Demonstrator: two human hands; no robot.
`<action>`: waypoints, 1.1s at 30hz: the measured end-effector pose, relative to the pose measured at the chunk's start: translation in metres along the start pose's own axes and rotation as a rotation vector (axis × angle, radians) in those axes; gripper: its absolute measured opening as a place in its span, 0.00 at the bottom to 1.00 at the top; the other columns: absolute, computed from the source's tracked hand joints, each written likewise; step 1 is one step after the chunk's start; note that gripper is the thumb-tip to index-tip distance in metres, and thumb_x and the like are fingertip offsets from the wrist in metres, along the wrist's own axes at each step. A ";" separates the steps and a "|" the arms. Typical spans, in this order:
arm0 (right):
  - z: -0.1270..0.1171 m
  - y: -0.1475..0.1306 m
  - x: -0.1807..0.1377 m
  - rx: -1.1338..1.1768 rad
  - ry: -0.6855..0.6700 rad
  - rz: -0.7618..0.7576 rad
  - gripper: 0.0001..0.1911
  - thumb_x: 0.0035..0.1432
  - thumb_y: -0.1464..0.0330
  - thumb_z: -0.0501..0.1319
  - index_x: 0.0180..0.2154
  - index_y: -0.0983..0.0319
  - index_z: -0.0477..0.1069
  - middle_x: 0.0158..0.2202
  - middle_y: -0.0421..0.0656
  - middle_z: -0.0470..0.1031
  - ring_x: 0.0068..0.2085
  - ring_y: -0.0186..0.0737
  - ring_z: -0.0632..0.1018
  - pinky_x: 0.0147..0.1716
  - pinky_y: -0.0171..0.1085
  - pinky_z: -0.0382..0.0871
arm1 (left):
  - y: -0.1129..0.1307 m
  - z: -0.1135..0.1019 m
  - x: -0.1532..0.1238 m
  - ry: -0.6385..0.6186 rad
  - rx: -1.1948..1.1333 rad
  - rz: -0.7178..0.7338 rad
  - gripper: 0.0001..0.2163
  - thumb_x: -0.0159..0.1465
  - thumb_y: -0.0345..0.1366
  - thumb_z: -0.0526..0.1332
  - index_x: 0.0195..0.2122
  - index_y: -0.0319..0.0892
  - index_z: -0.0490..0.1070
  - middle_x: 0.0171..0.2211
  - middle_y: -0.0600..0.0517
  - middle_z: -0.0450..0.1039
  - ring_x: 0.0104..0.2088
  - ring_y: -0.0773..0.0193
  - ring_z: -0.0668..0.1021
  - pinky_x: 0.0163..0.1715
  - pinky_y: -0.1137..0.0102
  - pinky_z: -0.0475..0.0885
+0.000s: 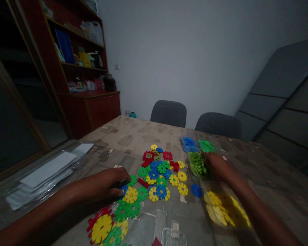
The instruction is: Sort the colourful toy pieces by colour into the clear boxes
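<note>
My left hand lies on the table with its fingers curled at the edge of a scattered pile of plastic gear-like discs in yellow, blue, green and red; what its fingertips hold is hidden. My right hand reaches into a clear compartment tray, over a compartment of small green pieces. Its fingertips are hidden among them. Other compartments hold blue pieces, bright green pieces and yellow discs. A joined cluster of red, yellow and green discs lies near the front edge.
The table has a patterned glossy cover. A clear plastic lid or sleeve with white sheets lies at the left. Two grey chairs stand at the far side. A red-brown shelf cabinet is at the back left; grey panels lean right.
</note>
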State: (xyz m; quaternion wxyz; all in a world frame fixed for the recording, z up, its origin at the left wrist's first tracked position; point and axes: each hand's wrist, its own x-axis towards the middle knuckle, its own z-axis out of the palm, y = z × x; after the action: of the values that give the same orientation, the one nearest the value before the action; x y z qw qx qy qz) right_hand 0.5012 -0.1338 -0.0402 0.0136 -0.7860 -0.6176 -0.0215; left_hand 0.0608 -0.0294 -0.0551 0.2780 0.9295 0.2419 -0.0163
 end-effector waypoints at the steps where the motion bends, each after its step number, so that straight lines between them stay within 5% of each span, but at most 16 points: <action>1: 0.000 -0.001 0.000 -0.015 -0.006 0.000 0.14 0.65 0.75 0.55 0.48 0.65 0.75 0.44 0.52 0.81 0.43 0.46 0.80 0.43 0.41 0.69 | 0.000 0.000 0.000 0.003 0.001 0.003 0.14 0.64 0.35 0.61 0.51 0.47 0.71 0.48 0.50 0.72 0.46 0.55 0.75 0.49 0.65 0.70; 10: 0.002 -0.005 0.001 -0.127 -0.007 0.029 0.21 0.66 0.80 0.48 0.54 0.66 0.74 0.49 0.55 0.78 0.48 0.46 0.79 0.47 0.38 0.68 | -0.001 -0.001 -0.001 0.002 0.005 0.003 0.13 0.64 0.35 0.61 0.50 0.48 0.71 0.49 0.49 0.73 0.47 0.54 0.75 0.49 0.64 0.70; 16: 0.002 -0.015 0.004 -0.206 0.019 0.097 0.14 0.69 0.68 0.59 0.55 0.61 0.70 0.48 0.45 0.76 0.45 0.44 0.78 0.45 0.46 0.73 | -0.002 0.000 0.000 -0.008 0.000 0.009 0.12 0.64 0.36 0.61 0.49 0.46 0.71 0.49 0.49 0.72 0.47 0.54 0.75 0.49 0.63 0.70; 20: -0.003 -0.017 0.002 -0.180 0.067 0.112 0.20 0.68 0.77 0.52 0.58 0.65 0.69 0.47 0.53 0.77 0.45 0.47 0.80 0.42 0.41 0.70 | 0.004 -0.006 -0.002 -0.033 -0.035 -0.036 0.13 0.63 0.36 0.61 0.49 0.46 0.71 0.49 0.49 0.73 0.47 0.54 0.75 0.48 0.64 0.69; 24: -0.007 -0.013 -0.002 -0.100 0.085 0.107 0.14 0.67 0.72 0.54 0.48 0.66 0.76 0.41 0.55 0.80 0.41 0.50 0.81 0.37 0.40 0.69 | 0.005 -0.012 -0.005 -0.036 -0.027 -0.107 0.16 0.59 0.34 0.64 0.49 0.45 0.71 0.47 0.50 0.73 0.46 0.55 0.75 0.46 0.66 0.70; 27: -0.013 -0.014 -0.007 -0.027 0.135 0.114 0.15 0.67 0.69 0.53 0.49 0.68 0.74 0.41 0.56 0.81 0.41 0.54 0.81 0.36 0.43 0.69 | 0.006 -0.013 -0.006 -0.056 0.004 -0.131 0.19 0.55 0.34 0.69 0.48 0.46 0.72 0.45 0.51 0.72 0.44 0.56 0.75 0.43 0.68 0.70; 30: -0.021 -0.030 -0.020 0.047 0.189 0.089 0.18 0.68 0.67 0.51 0.52 0.66 0.72 0.44 0.55 0.81 0.42 0.54 0.81 0.38 0.43 0.70 | 0.011 -0.010 -0.005 -0.061 -0.003 -0.096 0.24 0.55 0.34 0.71 0.53 0.49 0.71 0.49 0.51 0.70 0.48 0.55 0.74 0.48 0.66 0.69; 33: -0.022 -0.068 -0.051 0.265 0.148 -0.100 0.15 0.67 0.65 0.52 0.48 0.61 0.74 0.46 0.49 0.81 0.45 0.48 0.81 0.42 0.40 0.70 | 0.018 -0.005 -0.003 -0.061 -0.001 -0.073 0.23 0.58 0.34 0.70 0.54 0.49 0.70 0.50 0.49 0.68 0.49 0.54 0.73 0.50 0.64 0.69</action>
State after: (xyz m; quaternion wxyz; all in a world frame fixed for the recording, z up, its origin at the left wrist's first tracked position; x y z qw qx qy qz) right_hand 0.4225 -0.1678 -0.0213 0.1617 -0.7418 -0.6508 0.0018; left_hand 0.0664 -0.0411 -0.0408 0.2851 0.9189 0.2671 -0.0549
